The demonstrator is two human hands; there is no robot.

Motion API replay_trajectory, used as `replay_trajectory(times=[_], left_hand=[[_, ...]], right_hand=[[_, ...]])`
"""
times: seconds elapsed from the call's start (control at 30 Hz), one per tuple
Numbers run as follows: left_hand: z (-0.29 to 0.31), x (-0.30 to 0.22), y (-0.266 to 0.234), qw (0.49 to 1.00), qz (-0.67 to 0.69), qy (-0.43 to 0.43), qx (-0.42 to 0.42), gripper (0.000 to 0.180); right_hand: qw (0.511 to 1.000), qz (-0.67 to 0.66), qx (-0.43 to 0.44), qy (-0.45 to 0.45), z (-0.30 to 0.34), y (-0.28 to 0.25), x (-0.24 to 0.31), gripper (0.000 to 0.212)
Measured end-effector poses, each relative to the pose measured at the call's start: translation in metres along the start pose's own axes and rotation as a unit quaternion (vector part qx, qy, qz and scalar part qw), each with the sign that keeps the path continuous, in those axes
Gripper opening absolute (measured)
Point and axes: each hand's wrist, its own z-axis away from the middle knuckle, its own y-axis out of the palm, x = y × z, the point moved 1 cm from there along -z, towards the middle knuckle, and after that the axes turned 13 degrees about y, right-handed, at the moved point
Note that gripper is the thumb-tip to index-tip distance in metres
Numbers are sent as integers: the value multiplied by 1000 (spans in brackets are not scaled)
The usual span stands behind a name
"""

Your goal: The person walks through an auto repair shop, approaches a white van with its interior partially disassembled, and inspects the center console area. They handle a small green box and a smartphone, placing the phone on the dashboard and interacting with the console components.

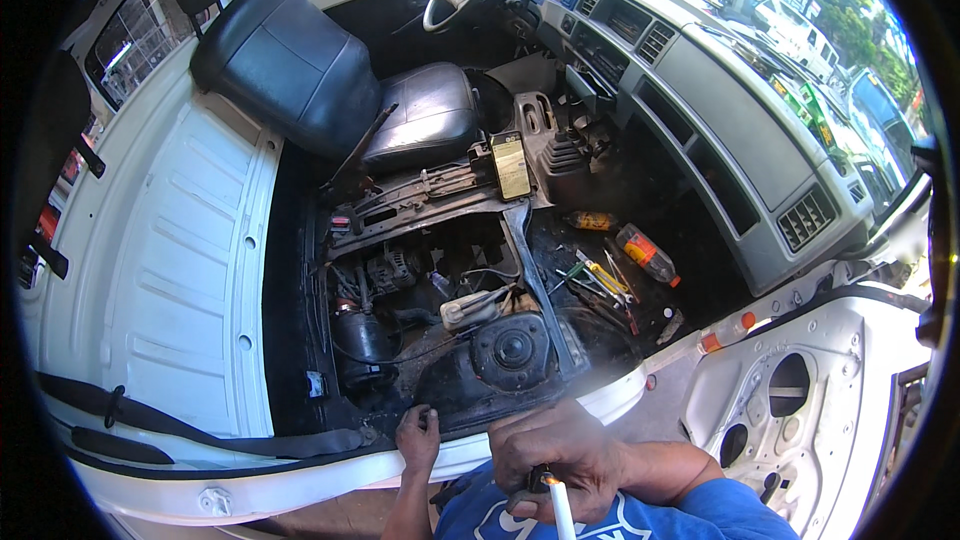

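Hands at the sill of an open engine bay

The left hand (418, 437) rests at six o'clock, fingers curled over the black edge of the engine bay (450, 340) – touching it, gripping nothing else. The right hand (555, 460), just beside it toward five o'clock, is closed around a white stick-like tool (562, 508). A phone (511, 165) stands at twelve o'clock; loose hand tools (605, 285) lie at two o'clock.

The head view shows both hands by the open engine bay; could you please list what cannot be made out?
- White stick in right hand: lower end cut off by the frame's bottom edge.
- Left hand on the cab sill: fingertips hidden behind it.
- Engine bay: depths lost in shadow.
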Motion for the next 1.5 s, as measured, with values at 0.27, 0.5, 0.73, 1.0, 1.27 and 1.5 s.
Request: replay_trajectory(times=[0.27,0.5,0.73,1.0,1.27,1.5], left_hand=[[6,-2,-5,999,-1,34,3,30],[2,-22,-12,997,-36,70,9,35],[9,-8,-10,999,-10,47,15,38],[-28,-86,-45,961,257,40,91,28],[-44,-259,-137,706,621,300,159,37],[-41,-333,-170,443,791,323,271,41]], right_hand=[[972,162,-160,56,19,-47,-3,30],[525,595,-609,10,80,-187,106,25],[342,712,-599,127,119,-268,181,27],[421,681,-593,86,128,-272,178,27],[435,640,-619,135,121,-264,178,31],[425,659,-617,62,129,-271,172,35]])
